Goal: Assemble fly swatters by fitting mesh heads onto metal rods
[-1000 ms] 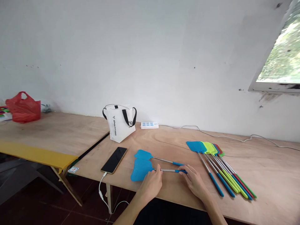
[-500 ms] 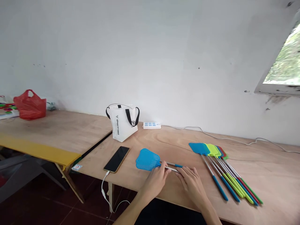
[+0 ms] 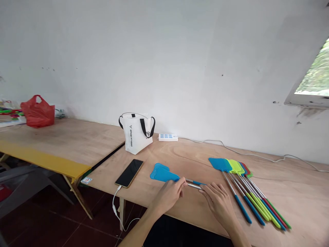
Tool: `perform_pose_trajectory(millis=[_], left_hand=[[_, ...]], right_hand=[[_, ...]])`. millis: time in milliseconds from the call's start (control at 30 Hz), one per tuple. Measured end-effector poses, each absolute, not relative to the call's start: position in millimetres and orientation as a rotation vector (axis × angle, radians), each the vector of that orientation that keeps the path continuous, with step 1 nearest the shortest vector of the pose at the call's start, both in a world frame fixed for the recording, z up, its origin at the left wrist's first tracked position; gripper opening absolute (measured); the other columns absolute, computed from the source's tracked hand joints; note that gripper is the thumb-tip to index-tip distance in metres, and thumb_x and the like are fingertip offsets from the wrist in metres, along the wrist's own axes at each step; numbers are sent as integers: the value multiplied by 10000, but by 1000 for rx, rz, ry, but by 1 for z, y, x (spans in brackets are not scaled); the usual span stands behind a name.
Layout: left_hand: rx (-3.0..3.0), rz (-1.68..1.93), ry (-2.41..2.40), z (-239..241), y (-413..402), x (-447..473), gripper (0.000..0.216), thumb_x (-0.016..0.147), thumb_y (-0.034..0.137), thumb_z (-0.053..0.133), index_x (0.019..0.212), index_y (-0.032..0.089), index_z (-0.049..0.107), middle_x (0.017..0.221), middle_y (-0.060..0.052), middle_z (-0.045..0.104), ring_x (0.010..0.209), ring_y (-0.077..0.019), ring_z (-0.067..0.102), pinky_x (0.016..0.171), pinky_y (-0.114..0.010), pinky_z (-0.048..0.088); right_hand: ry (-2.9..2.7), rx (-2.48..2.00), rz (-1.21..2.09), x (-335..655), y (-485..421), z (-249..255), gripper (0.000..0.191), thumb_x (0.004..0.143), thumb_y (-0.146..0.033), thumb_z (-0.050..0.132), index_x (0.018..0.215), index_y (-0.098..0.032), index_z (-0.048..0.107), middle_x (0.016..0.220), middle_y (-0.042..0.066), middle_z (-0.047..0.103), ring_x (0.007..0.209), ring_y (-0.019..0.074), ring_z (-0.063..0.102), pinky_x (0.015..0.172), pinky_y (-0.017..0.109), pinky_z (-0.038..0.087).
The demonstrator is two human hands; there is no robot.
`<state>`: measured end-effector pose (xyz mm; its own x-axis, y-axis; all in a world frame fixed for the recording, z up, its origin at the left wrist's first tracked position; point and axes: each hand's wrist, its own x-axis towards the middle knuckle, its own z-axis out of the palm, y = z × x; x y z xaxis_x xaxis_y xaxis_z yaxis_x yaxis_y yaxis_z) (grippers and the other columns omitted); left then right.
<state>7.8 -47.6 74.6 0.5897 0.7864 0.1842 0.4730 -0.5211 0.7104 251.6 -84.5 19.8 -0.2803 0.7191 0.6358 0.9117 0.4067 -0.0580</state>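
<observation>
A blue fly swatter (image 3: 164,174) with a metal shaft is held just above the wooden table (image 3: 195,157). My left hand (image 3: 171,193) pinches the shaft right behind the blue head. My right hand (image 3: 218,202) is closed round the handle end, which is hidden under the fingers. A second blue swatter (image 3: 158,168) lies on the table just behind the held one, its blue grip showing between my hands.
A row of several swatters (image 3: 244,185) in blue, yellow-green and red lies to the right. A phone (image 3: 129,173) on a cable, a white tote bag (image 3: 137,133) and a power strip (image 3: 168,137) sit to the left and behind. A red bag (image 3: 38,111) rests on the adjoining table.
The held swatter's head has turned from lying flat to nearly edge-on, and the shaft between my hands looks shorter. Both hands have kept their hold; the view has drifted left.
</observation>
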Motion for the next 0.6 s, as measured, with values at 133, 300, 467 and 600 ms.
perform_pose_trajectory(millis=[133,300,467,600], left_hand=[[2172,736,1012,76,-39,-3,316,1076,349,303,934,241,563,754,-10,704,732,-177,652,675,-243,412],[2157,832,1050,81,-26,-24,321,1078,356,291,914,240,541,723,11,698,721,-171,643,711,-245,416],[2158,807,1083,81,-28,-21,339,1079,390,279,906,243,531,715,10,690,703,-174,636,686,-249,409],[2139,779,1091,79,-32,-17,327,1070,435,315,882,246,504,697,24,675,687,-171,627,685,-252,409]], right_hand=[[-2077,-1439,-414,278,-83,22,403,1064,-428,377,956,-268,732,829,58,729,816,213,613,781,343,389],[-1979,-1518,-406,344,-82,12,448,1030,-557,380,992,-297,743,995,57,759,935,256,661,863,408,446],[-1904,-1553,-379,370,-83,2,477,1013,-600,374,1008,-309,753,1045,52,758,981,272,696,844,418,509],[-1917,-1591,-276,362,-84,4,421,998,-601,422,1120,-349,737,1073,19,759,1016,255,699,857,392,533]])
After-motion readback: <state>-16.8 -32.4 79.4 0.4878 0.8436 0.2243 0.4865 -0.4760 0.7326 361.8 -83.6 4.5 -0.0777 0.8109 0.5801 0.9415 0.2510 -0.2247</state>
